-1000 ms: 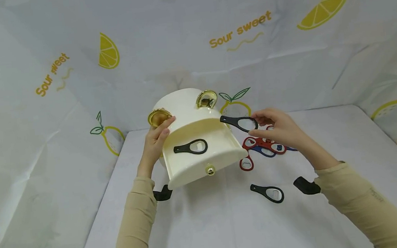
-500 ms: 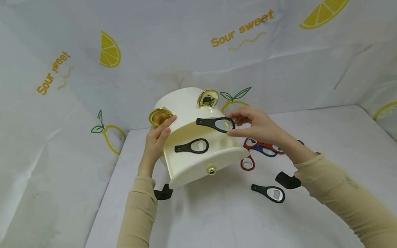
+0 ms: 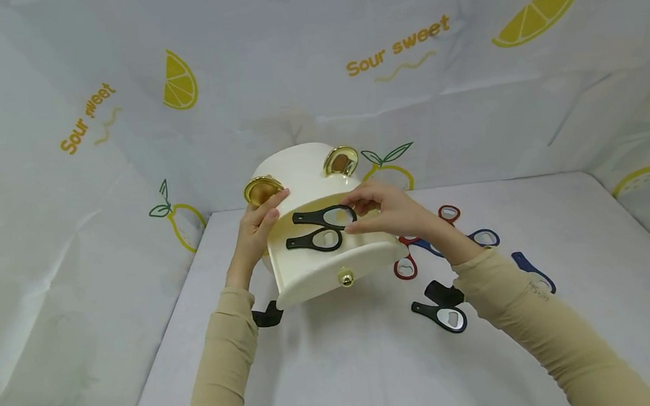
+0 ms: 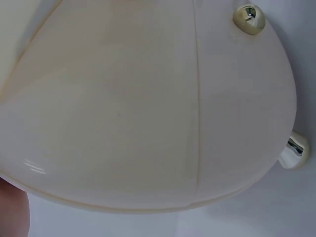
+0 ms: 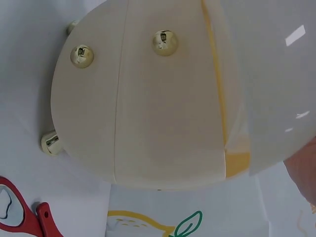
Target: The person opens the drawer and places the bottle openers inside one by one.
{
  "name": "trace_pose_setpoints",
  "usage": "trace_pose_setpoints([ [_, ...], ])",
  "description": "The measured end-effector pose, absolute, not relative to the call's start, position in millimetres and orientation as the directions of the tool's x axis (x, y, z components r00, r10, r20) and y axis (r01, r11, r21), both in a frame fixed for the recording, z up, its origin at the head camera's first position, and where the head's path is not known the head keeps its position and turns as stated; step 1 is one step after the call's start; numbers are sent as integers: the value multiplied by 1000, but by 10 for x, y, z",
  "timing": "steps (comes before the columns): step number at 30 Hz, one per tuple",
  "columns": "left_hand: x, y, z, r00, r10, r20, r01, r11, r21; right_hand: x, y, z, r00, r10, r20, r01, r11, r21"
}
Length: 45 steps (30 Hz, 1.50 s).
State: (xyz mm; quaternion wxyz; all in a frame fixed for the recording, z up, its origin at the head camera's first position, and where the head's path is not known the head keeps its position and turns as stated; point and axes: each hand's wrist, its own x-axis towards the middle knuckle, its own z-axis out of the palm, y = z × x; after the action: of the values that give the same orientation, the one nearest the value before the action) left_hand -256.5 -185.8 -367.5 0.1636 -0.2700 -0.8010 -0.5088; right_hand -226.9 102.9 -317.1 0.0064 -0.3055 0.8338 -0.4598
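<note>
A white, rounded container [image 3: 338, 260] with gold ears and gold knobs stands towards the back of the table. Its lid [image 3: 307, 172] is raised at the front. My left hand [image 3: 252, 232] holds the lid's left side, close below the left gold ear. In my right hand [image 3: 386, 207], thumb and fingers pinch the round end of a black bottle opener [image 3: 310, 217]. This opener is inside the container's opening in the head view, handle pointing left. Another black bottle opener [image 3: 299, 242] lies inside, just below it. The left wrist view shows mostly the container's white side [image 4: 123, 108].
A third black bottle opener [image 3: 453, 321] lies on the table in front. Red bottle openers [image 3: 405, 268] and blue bottle openers [image 3: 530, 269] lie to the right, some overlapping and partly hidden by my right arm. A lemon-printed cloth [image 3: 266, 66] hangs behind.
My right hand has moved left with the black bottle opener, from beside the container to within its opening. My left hand stays at the lid. More openers show at the right.
</note>
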Motion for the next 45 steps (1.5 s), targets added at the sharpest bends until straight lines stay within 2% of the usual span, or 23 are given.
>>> trace_pose_setpoints([
  [6,-2532,-1825,-3565,-830,284,481,557,375,740,-2291,985,-3190,-803,-556,214,-485,402,-776],
  [12,-2376,-1767,-3378,-818,309,486,573,363,734,-2305,932,-3168,-775,-616,143,-503,464,-729],
  [26,-2378,-1764,-3397,-801,301,517,597,357,718,-2398,809,-3174,-723,-682,112,-597,534,-599],
  [35,-2343,-1759,-3394,-811,296,504,584,369,723,-2356,736,-3144,-728,-682,73,-619,607,-498],
  [40,-2334,-1770,-3404,-813,291,504,582,372,724,-2348,727,-3145,-737,-674,51,-605,624,-495],
  [45,-2325,-1774,-3407,-813,290,505,582,363,728,-2343,743,-3153,-722,-687,82,-615,584,-530],
])
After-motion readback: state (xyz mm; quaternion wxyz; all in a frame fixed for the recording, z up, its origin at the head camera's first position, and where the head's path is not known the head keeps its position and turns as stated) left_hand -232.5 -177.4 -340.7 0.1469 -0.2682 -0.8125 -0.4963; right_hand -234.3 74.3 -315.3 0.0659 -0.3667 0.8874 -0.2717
